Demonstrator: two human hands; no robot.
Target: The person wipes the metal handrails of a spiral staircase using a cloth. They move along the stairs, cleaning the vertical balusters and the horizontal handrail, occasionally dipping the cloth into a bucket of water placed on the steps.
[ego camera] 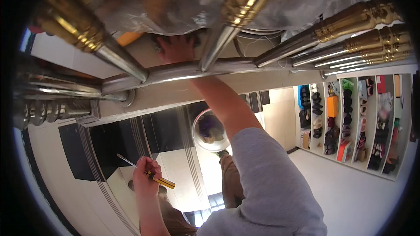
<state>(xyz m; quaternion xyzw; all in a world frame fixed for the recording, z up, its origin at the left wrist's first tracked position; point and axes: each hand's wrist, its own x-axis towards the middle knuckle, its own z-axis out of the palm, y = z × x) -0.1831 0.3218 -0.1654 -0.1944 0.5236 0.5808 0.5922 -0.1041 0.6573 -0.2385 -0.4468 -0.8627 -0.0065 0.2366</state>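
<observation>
My left hand (146, 174) grips a screwdriver (165, 182) with a yellow-and-black handle, its metal shaft pointing up and left. Past the bottom rail (177, 73) of a metal balustrade, my right hand (177, 49) reaches onto the ledge (216, 47) between two balusters. Its fingers are spread over something dark, and the tips are partly hidden; I cannot tell whether they hold it. A translucent plastic bag (197, 3) bulges just above that hand. Beside the fingers lies an orange object (129, 38).
Gold-and-silver balusters (241, 9) cross the upper view. A round translucent container (200, 137) with dark contents is below my right forearm. At the right stands a white shoe rack (354, 121). Coiled pale cable (259, 34) lies behind the rail. Black and cream tiles (170, 170) are below.
</observation>
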